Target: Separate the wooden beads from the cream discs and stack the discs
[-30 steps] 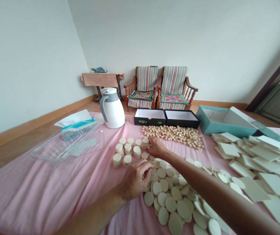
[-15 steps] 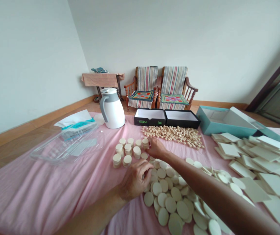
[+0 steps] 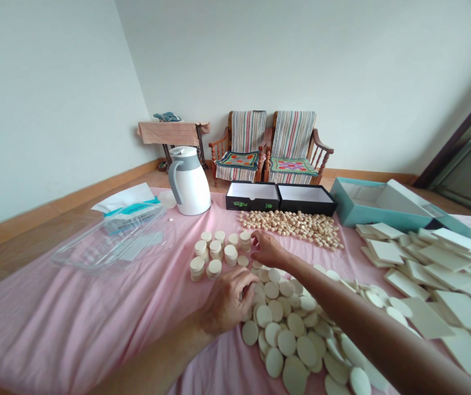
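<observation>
Several short stacks of pale round discs [image 3: 216, 247] stand in rows on the pink cloth [image 3: 145, 307]. My right hand [image 3: 269, 249] is just right of the rearmost right stack [image 3: 245, 239], a small gap between them. Its fingers are apart, and I see nothing in them. My left hand [image 3: 230, 299] rests with curled fingers at the left edge of a heap of loose discs [image 3: 287, 323]; whatever those fingers hold is hidden. A single disc [image 3: 242, 261] lies flat between the stacks and my right hand.
Small wooden pieces [image 3: 293, 225] are spread before two open black boxes [image 3: 252, 204]. A white jug [image 3: 192, 186] stands behind the stacks, a clear plastic tray [image 3: 91, 252] at left. To the right are square pale tiles [image 3: 437, 269] and a teal box [image 3: 379, 211].
My right hand has drawn back slightly to the right, its fingers coming off the rear right stack. My left hand stays in place beside the heap.
</observation>
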A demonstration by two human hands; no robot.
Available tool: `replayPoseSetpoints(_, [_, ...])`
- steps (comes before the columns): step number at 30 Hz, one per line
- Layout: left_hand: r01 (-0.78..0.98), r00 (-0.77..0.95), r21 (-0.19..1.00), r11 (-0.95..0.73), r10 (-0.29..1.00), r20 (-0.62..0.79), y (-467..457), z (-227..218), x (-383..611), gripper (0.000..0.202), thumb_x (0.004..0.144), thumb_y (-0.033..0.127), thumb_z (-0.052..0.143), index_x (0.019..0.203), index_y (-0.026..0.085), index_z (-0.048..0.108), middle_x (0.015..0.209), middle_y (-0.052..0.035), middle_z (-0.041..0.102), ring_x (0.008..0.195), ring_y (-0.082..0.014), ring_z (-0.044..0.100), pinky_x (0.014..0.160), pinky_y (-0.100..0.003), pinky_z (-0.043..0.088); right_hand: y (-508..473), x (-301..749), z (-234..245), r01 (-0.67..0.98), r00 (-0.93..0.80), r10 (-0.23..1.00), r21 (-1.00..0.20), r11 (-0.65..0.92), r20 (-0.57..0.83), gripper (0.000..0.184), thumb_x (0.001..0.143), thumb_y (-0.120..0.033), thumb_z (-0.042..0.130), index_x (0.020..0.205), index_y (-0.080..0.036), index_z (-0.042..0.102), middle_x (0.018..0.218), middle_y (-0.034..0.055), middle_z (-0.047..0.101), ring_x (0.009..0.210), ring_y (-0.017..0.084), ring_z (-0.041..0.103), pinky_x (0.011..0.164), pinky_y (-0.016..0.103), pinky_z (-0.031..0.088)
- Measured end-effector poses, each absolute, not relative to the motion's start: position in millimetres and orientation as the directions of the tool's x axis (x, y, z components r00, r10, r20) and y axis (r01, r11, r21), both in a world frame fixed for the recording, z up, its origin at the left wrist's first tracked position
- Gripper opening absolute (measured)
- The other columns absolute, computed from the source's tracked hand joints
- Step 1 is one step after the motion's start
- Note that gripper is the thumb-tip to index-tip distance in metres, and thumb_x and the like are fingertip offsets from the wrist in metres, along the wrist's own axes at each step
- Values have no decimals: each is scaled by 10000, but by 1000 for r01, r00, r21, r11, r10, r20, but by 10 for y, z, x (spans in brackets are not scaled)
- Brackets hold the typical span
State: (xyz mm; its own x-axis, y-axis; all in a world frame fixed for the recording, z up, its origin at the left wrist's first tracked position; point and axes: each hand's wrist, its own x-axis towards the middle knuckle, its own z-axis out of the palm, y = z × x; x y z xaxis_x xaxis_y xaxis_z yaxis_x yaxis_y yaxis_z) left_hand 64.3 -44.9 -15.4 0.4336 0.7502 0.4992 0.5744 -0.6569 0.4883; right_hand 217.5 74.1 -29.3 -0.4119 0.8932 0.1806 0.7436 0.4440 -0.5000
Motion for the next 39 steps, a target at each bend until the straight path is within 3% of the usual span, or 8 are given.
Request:
replayPoseSetpoints(9, [584,439,487,-650,757,484,-458,-150,644,198,808,73,443,888,167,598,786,-30,611,732,-132,572,661,-230,443,724,2239,-217,708,-389,894,-549,445,223,380,621,-107,617,990,-148,534,879,49,630,669,112,557,615,235,421])
replayPoseSetpoints(13, [582,438,489,-650,757,485,-450,-151,642,203,799,69,444,883,166,601,796,-37,617,748,-138,576,670,-235,449,713,2151,-86,678,-385,872,-547,490,303,361,691,-217,628,1034,-157,535,970,65,621,746,124,578,686,260,442])
replayPoseSetpoints(18, [571,438,488,-660,748,499,-447,-130,644,210,801,70,434,875,165,606,797,-47,623,765,-146,580,678,-240,460,711,2054,11,665,-419,833,-504,552,360,296,724,-208,592,1015,-159,561,978,78,635,875,171,578,787,300,432])
replayPoseSetpoints(24, [579,438,482,-658,749,497,-445,-127,643,207,789,61,448,869,164,609,789,-44,623,759,-149,583,690,-247,468,752,2000,-46,668,-489,813,-463,582,317,402,702,-217,615,1091,-141,548,1077,117,627,994,210,570,836,311,427])
replayPoseSetpoints(34, [588,432,472,-657,749,503,-453,-135,643,207,787,60,449,868,162,610,798,-48,625,770,-156,581,698,-258,472,781,1950,-179,704,-493,833,-448,552,251,410,738,-193,562,1139,-119,524,975,117,666,893,213,616,764,292,433])
replayPoseSetpoints(39, [585,439,475,-657,750,496,-449,-148,632,214,787,61,448,885,164,607,803,-47,625,770,-152,583,688,-250,469,761,1994,-100,690,-482,833,-469,552,271,436,724,-218,596,1143,-120,521,1026,126,648,913,206,605,780,301,437])
